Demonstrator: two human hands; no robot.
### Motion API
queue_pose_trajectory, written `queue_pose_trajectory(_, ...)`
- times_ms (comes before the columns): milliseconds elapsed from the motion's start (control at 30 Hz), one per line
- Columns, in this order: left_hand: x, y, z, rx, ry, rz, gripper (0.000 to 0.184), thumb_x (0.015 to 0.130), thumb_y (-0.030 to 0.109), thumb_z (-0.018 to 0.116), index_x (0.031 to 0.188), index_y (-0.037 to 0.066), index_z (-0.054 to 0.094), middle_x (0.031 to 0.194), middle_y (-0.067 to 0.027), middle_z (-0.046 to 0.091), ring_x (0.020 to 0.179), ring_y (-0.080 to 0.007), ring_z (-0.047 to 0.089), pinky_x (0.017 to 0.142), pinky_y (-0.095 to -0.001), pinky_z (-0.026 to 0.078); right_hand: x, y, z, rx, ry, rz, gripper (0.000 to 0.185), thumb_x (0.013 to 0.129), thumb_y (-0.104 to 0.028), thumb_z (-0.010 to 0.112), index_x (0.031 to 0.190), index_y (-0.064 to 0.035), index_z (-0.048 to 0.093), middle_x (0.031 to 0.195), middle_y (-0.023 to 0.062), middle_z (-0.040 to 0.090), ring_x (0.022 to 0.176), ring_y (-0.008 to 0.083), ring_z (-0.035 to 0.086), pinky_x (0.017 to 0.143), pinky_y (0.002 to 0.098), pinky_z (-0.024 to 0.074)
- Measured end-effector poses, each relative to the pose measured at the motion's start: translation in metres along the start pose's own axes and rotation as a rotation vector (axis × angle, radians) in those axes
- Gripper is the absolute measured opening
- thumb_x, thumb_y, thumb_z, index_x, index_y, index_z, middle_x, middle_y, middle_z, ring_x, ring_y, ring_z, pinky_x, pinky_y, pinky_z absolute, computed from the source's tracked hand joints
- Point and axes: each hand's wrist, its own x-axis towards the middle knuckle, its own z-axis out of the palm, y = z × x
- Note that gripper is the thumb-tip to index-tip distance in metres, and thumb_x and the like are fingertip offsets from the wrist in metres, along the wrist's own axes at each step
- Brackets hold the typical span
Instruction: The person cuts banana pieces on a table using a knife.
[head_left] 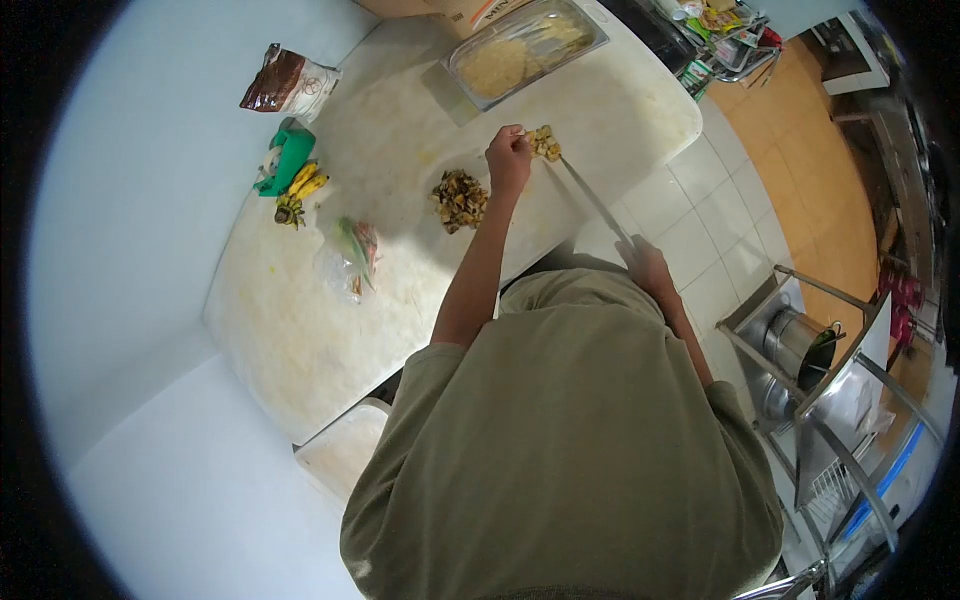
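My right hand (648, 264) is wrapped round the handle of a long knife (592, 192). Its blade points away from me, and the tip meets a small heap of pale yellow-brown chopped pieces (545, 143) on the white table (400, 130). Just left of that heap is my left hand (508, 155), its fingers drawn together; whatever they hold is too small to make out. Beside my left wrist lies a larger heap of dark brown and yellowish pieces (460, 202), whose kind I cannot tell.
Beyond my hands stands a metal tray (488, 98) of pale yellow food. Bananas (308, 180), a green object (290, 158), a brown-and-white packet (290, 84) and a plastic bag (352, 258) lie leftward. A metal rack with a pot (790, 337) stands at right.
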Motion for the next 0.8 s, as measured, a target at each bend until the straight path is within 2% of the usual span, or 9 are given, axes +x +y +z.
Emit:
queue_pose_trajectory(100, 0.004, -0.028, -0.003, 0.196, 0.041, 0.080, 0.023, 0.097, 0.006, 0.058, 0.119, 0.002, 0.063, 0.111, -0.0204, 0.069, 0.103, -0.0325, 0.067, 0.086, -0.0437, 0.053, -0.001, 0.001, -0.001, 0.009, 0.010, 0.015, 0.046, 0.100, -0.047, 0.058, 0.102, -0.0010, 0.063, 0.075, 0.0213, 0.067, 0.070, 0.0377, 0.066, 0.066, 0.0479, 0.0491)
queue_pose_trajectory(200, -0.007, -0.051, -0.030, 0.328, 0.027, 0.044, 0.027, 0.096, 0.007, 0.058, 0.123, 0.004, 0.063, 0.116, -0.0200, 0.065, 0.109, -0.0361, 0.062, 0.091, -0.0472, 0.051, 0.000, 0.000, -0.003, 0.014, 0.014, 0.058, 0.045, 0.100, -0.046, 0.058, 0.103, -0.0011, 0.064, 0.075, 0.0218, 0.066, 0.070, 0.0376, 0.066, 0.066, 0.0481, 0.0491)
queue_pose_trajectory(300, -0.017, -0.049, -0.051, 0.583, -0.024, 0.000, 0.031, 0.095, 0.010, 0.060, 0.126, 0.005, 0.063, 0.121, -0.0182, 0.062, 0.111, -0.0379, 0.059, 0.093, -0.0484, 0.050, 0.000, -0.006, -0.004, 0.008, 0.005, 0.062, 0.045, 0.100, -0.046, 0.059, 0.101, -0.0016, 0.063, 0.075, 0.0223, 0.066, 0.070, 0.0386, 0.066, 0.066, 0.0486, 0.0491)
queue_pose_trajectory(400, -0.017, -0.046, -0.050, 0.675, -0.129, 0.024, 0.033, 0.095, 0.011, 0.060, 0.127, 0.005, 0.062, 0.122, -0.0187, 0.061, 0.112, -0.0389, 0.058, 0.094, -0.0474, 0.050, -0.001, -0.003, -0.002, -0.034, -0.012, 0.030, 0.044, 0.099, -0.046, 0.059, 0.097, -0.0022, 0.062, 0.075, 0.0226, 0.066, 0.071, 0.0405, 0.066, 0.067, 0.0494, 0.0491)
queue_pose_trajectory(600, -0.008, -0.046, 0.018, 0.552, -0.172, -0.031, 0.036, 0.093, 0.007, 0.061, 0.129, 0.003, 0.060, 0.118, -0.0195, 0.062, 0.112, -0.0370, 0.059, 0.096, -0.0481, 0.050, -0.006, -0.001, -0.003, -0.075, 0.021, 0.038, 0.045, 0.099, -0.047, 0.059, 0.093, -0.0022, 0.060, 0.075, 0.0226, 0.066, 0.072, 0.0420, 0.066, 0.067, 0.0500, 0.0490)
queue_pose_trajectory(700, -0.004, -0.041, 0.037, 0.163, -0.104, -0.164, 0.033, 0.092, 0.005, 0.062, 0.125, 0.004, 0.061, 0.112, -0.0178, 0.065, 0.109, -0.0355, 0.062, 0.096, -0.0487, 0.050, -0.007, 0.002, -0.005, -0.016, 0.055, 0.043, 0.045, 0.099, -0.047, 0.059, 0.094, -0.0020, 0.060, 0.074, 0.0221, 0.066, 0.071, 0.0413, 0.065, 0.066, 0.0495, 0.0488)
queue_pose_trajectory(800, -0.009, -0.048, 0.018, 0.106, 0.004, -0.022, 0.027, 0.089, 0.006, 0.065, 0.116, 0.004, 0.062, 0.108, -0.0151, 0.067, 0.105, -0.0350, 0.064, 0.093, -0.0470, 0.051, -0.006, 0.006, -0.004, 0.008, 0.061, 0.059, 0.045, 0.099, -0.047, 0.059, 0.096, -0.0019, 0.061, 0.073, 0.0215, 0.066, 0.070, 0.0403, 0.065, 0.065, 0.0489, 0.0487)
